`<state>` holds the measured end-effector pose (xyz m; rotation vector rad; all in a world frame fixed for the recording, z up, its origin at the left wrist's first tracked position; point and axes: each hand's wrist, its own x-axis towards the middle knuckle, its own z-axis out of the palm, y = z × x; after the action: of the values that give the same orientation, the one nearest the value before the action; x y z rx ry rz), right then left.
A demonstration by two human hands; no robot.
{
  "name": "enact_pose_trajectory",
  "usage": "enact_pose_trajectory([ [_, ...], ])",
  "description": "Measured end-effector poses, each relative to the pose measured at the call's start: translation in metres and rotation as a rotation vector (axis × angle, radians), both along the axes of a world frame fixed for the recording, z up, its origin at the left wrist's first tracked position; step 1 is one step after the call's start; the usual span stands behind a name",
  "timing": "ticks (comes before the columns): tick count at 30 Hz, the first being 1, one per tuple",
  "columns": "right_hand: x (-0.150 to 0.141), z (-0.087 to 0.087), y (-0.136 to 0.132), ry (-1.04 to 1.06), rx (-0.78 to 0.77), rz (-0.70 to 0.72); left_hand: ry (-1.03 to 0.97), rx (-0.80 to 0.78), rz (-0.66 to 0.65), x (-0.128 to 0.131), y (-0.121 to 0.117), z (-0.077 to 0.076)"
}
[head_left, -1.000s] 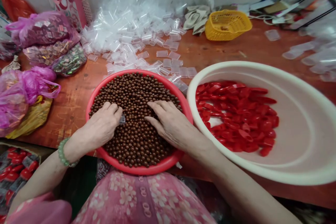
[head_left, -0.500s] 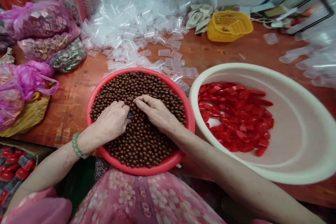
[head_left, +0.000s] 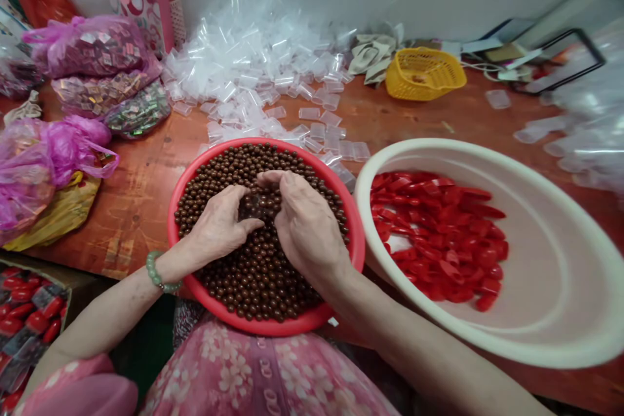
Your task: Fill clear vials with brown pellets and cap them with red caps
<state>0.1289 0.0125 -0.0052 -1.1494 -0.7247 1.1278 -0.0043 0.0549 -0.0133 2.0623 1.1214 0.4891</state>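
Note:
A red basin (head_left: 359, 244) is full of small shiny brown balls (head_left: 263, 276). My left hand (head_left: 219, 224), with a green bead bracelet (head_left: 155, 271) on its wrist, is over the balls. Its thumb and fingers grip a small clear plastic case (head_left: 251, 205), blurred and partly hidden, with dark balls showing in or behind it. My right hand (head_left: 312, 224) is curled low over the balls on the other side of the case, fingertips close to it. What lies in its palm is hidden.
To the right stands a cream basin (head_left: 536, 234) with red plastic caps (head_left: 439, 240). Clear plastic sleeves (head_left: 253, 65) are heaped behind, near a yellow basket (head_left: 424, 75). Filled bags (head_left: 92, 52) lie left. A box with red-capped cases (head_left: 32, 312) sits lower left.
My right hand has turned from a fingertip pinch to a cupped curl beside the case. My left thumb and fingers have spread wider around the case. The view has shifted slightly.

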Motion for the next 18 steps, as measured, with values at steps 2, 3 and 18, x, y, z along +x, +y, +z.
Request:
enact_pose_trajectory([
  [2, 0.000, 0.010, -0.002, 0.046, 0.041, 0.006, -0.130, -0.089, 0.005, 0.001, 0.000, 0.000],
  [3, 0.000, 0.013, -0.003, 0.065, 0.054, 0.014, -0.189, -0.131, -0.002, 0.002, 0.000, 0.000],
  [18, 0.159, 0.017, -0.039, -1.349, -0.374, -0.048, -0.626, -0.793, -0.060, -0.022, -0.010, 0.013],
])
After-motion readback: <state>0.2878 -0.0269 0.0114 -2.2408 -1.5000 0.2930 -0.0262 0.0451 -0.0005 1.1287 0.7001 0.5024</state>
